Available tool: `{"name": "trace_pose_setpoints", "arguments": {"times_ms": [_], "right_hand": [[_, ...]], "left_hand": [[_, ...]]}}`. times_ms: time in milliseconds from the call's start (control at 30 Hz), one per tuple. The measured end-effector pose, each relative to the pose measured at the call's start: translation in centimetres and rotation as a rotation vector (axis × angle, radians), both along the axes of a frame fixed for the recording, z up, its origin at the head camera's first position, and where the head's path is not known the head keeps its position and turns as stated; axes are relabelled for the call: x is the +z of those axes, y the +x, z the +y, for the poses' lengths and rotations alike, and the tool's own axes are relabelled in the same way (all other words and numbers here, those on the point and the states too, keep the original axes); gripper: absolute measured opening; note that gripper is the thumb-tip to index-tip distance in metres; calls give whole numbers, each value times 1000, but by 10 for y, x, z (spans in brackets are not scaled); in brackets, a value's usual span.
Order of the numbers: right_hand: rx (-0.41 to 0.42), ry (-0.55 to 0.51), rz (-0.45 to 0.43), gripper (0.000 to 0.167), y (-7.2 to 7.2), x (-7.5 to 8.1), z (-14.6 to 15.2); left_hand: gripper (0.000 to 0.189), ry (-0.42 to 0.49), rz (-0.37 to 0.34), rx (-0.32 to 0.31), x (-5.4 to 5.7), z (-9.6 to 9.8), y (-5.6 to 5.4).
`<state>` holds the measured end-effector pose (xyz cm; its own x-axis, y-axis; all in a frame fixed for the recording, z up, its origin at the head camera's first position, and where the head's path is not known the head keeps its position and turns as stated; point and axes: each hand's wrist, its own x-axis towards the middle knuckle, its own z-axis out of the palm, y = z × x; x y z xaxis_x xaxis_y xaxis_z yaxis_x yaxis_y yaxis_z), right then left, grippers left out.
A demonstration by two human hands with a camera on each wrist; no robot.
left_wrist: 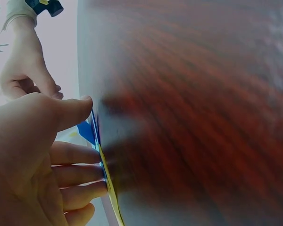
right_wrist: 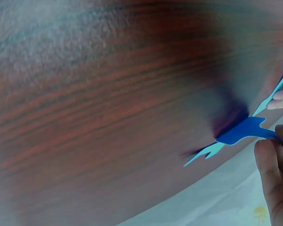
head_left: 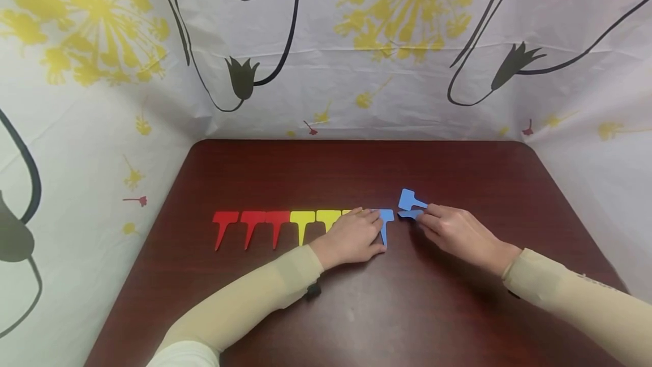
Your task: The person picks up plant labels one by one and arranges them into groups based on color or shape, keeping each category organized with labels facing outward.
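T-shaped plastic plant labels lie side by side on the table. My left hand (head_left: 354,237) rests over the right end of the row, covering part of the yellow labels (head_left: 328,217) there. Its thumb touches the stem of a blue label (head_left: 387,217), and its other fingers lie fairly straight on the row. To the right, my right hand (head_left: 458,237) pinches a second blue label (right_wrist: 243,131) by the stem, its head tilted and pointing left near the table. Just beyond it lies another blue label (head_left: 406,199), its stem end overlapped by the fingers in the head view.
Three red labels (head_left: 253,218) form the left part of the row, stems toward me. The dark reddish wooden table (head_left: 351,310) has rounded far corners. Patterned white cloth (head_left: 316,27) hangs around its back and sides.
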<state>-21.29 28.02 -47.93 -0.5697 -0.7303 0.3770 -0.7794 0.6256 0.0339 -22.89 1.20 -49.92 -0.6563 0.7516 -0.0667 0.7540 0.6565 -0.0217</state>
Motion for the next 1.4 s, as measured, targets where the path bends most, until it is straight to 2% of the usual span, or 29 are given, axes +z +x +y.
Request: {"name": "trace_pose_setpoints", "arguments": {"times_ms": [533,1100,1400], "right_hand": [[47,0,-71,26,-2,-17,-1],[20,66,-94,33,0,-20,-5],[42,66,-88,35,0,-23,-5]], "left_hand": [[58,14,72,-6,1,5,-1],[45,38,91,-1,1,5,-3],[46,40,107,-6,0,4,-1]]}}
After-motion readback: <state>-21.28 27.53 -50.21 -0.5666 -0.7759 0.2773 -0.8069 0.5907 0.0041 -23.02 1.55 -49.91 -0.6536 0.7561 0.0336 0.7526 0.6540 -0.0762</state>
